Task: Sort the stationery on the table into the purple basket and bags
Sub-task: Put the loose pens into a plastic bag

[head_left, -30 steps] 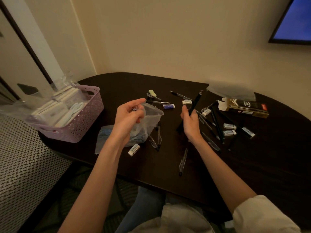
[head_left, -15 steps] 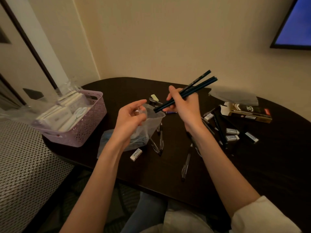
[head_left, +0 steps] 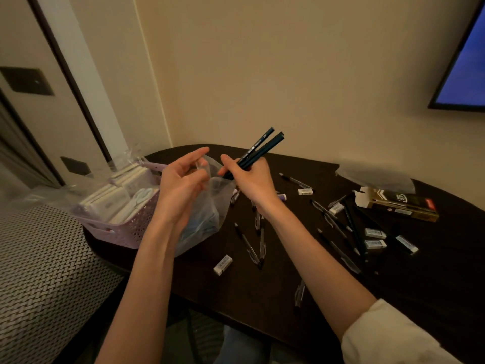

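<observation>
Your right hand [head_left: 256,179] has its fingers [head_left: 228,160] curled round a bundle of dark pencils [head_left: 258,149], three as far as I can count. A second ago that hand was down among the scattered pens; now it has lifted the pencils off the desk [head_left: 262,298] and swung their lower ends to the mouth of the clear plastic bag [head_left: 220,190], so the drop into the bag looks like the step in hand. Your left hand [head_left: 181,185] pinches the bag's rim between thumb and fingers and, as before, holds the mouth open just beside the pencil tips.

Behind your left hand sits the purple basket [head_left: 131,229], already holding flat white packets. To the right of your right hand the desk carries six white erasers that I can count, including the nearest eraser [head_left: 223,264] just below the bag, roughly ten pens and dark pencils lying loose (overlaps make the count uncertain), one small purple-and-white tube [head_left: 282,197], one open pencil box [head_left: 399,203] and one more clear bag [head_left: 378,174] behind it. Plenty is left to sort.
</observation>
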Demonstrator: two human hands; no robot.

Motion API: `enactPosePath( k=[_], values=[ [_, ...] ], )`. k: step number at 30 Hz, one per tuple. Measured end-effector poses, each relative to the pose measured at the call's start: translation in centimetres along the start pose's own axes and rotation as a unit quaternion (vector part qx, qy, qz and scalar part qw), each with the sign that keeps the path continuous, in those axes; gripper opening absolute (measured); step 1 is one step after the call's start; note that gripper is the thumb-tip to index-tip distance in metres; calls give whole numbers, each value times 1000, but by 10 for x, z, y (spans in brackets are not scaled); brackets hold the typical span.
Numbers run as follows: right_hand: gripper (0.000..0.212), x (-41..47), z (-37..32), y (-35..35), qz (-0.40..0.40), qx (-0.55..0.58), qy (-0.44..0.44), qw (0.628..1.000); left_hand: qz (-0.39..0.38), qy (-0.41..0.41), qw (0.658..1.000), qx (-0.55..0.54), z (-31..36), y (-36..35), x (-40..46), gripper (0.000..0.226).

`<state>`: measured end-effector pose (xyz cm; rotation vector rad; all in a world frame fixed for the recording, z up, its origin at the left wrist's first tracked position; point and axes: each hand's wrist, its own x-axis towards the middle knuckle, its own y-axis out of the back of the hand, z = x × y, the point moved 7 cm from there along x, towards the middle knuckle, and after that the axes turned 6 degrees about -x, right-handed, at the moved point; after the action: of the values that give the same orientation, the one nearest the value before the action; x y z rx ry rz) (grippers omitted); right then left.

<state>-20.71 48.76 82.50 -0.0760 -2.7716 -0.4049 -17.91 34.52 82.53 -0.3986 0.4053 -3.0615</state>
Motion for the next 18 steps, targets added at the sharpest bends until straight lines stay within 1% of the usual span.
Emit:
enactPosePath(
  k=[3, 5, 8, 12, 18],
  values=[
    [33, 8, -4, -13, -28, 13, -13, 999, 10, -11, 1000, -8, 9, 5, 9, 48],
    [36, 12, -7, -14, -26, 29, -11, 999, 6, -10, 1000, -22, 13, 8, 13, 48],
    [38, 15, -15, -13, -12, 61, 24, 998, 12, -11, 1000, -23, 19, 12, 19, 50],
    [36, 20, -23, -26, -26, 54, 61, 996, 12, -18, 999, -24, 25, 15, 25, 51],
    [37, 30, -8, -49, -84, 47, 32, 995, 29, -12, 998, -49, 23, 21, 31, 45]
  ],
)
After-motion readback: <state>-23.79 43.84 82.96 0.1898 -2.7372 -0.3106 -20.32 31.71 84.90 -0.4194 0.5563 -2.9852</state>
